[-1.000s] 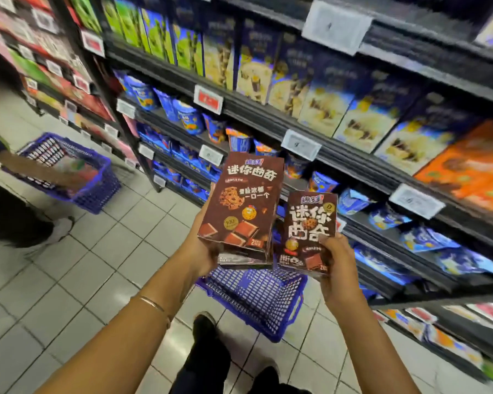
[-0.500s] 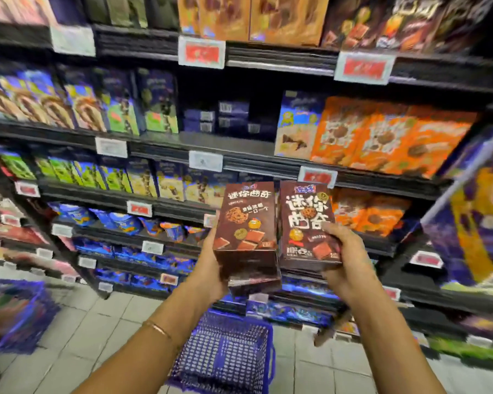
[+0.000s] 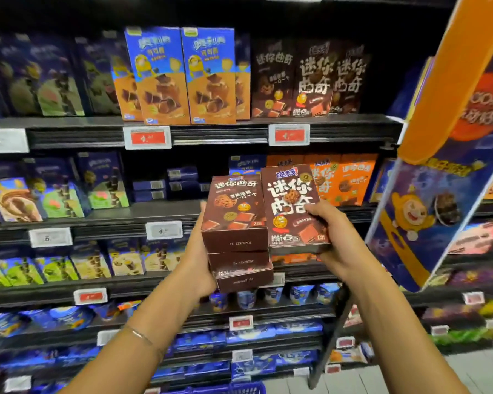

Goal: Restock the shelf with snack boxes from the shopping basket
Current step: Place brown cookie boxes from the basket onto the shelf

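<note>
Shopper's left hand [image 3: 199, 268] is gripping a stack of three brown snack boxes [image 3: 236, 223] before the shelf [image 3: 219, 132], fingers [image 3: 203, 208] curled around it; right hand [image 3: 336, 245] is clutching a fourth box [image 3: 291, 206] at three o'clock, touching the stack.

Red price tag [image 3: 148, 137], orange-and-blue promo display [image 3: 450, 109] at right

Kinda dim overall. Top shelf [image 3: 225, 120] above the right hand [image 3: 337, 251] sinks into shadow, blue packs [image 3: 54, 194] left of the left hand [image 3: 198, 265] are smeared, and frame edges bow fisheye-style.
</note>
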Demonstrator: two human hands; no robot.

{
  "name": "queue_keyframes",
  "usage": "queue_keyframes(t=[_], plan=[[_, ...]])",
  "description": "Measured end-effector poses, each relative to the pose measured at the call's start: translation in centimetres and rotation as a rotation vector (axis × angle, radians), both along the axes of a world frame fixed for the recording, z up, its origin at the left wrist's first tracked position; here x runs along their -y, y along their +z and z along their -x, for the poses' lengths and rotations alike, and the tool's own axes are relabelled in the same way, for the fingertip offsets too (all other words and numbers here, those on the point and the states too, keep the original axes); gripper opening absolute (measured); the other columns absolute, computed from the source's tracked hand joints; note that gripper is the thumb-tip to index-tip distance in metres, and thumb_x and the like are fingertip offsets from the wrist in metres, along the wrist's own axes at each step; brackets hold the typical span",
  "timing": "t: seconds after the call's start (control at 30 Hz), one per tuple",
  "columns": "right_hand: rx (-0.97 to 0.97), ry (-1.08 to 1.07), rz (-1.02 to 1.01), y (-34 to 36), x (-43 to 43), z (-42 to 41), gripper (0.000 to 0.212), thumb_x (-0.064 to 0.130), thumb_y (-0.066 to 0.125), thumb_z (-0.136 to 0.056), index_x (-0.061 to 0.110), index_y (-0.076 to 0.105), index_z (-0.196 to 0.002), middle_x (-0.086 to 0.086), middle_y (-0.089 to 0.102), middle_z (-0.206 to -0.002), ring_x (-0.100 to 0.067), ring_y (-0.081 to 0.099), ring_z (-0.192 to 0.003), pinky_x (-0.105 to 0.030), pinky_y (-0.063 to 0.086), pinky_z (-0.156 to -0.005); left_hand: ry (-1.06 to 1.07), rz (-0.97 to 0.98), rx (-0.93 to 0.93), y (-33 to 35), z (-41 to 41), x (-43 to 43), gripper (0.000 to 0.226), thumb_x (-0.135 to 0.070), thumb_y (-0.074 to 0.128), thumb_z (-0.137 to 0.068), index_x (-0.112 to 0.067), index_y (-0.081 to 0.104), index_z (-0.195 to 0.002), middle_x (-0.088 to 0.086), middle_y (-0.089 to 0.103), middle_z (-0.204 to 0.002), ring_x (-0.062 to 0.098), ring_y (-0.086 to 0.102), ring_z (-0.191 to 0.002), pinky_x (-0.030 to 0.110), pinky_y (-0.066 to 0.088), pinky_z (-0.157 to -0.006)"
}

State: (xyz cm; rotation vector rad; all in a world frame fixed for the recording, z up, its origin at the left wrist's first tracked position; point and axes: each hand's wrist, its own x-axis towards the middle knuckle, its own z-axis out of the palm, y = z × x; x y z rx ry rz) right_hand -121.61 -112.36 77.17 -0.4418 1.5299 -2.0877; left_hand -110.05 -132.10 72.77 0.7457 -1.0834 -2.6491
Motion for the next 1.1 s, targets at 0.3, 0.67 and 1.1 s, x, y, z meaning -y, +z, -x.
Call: queue_keyframes(t=[0.3, 0.67, 1.1], plan=[[-0.204, 0.025, 0.02, 3.4, 0.4, 2.8, 0.026, 0.029, 0.066, -0.076, 0.018, 0.064, -0.098, -0.005, 0.077, -0.093, -0.02, 0.074, -0.08, -0.031, 0.055, -0.064, -0.055, 0.019, -0.058, 3.8, 1.9, 0.9, 0.073, -0.082, 0.062, -0.083, -0.013, 0.087, -0.089, 0.018, 0.08, -0.106, 0.041, 0.079, -0.089, 0.054, 0.062, -0.078], [-0.491, -0.233, 0.146, 11.8, -2.1, 10.8, 0.023, 0.019, 0.065, -0.09, 0.012, 0.07, -0.112, -0.005, 0.078, -0.1, -0.019, 0.075, -0.087, -0.032, 0.058, -0.071, -0.013, 0.056, -0.084, 5.0, 3.8, -0.3, 0.064, -0.072, 0.072, -0.083, -0.01, 0.086, -0.088, 0.02, 0.079, -0.103, 0.04, 0.077, -0.087, 0.057, 0.061, -0.083], [-0.634, -0.62, -0.197, 14.8, 0.8, 24.9, 0.025, 0.013, 0.045, -0.1, 0.029, 0.054, -0.116, -0.004, 0.067, -0.121, -0.021, 0.068, -0.104, -0.045, 0.059, -0.09, -0.006, 0.101, -0.027, 5.9, 6.7, -3.5, 0.057, -0.066, 0.077, -0.082, -0.01, 0.085, -0.088, 0.021, 0.078, -0.106, 0.041, 0.077, -0.087, 0.057, 0.062, -0.084]])
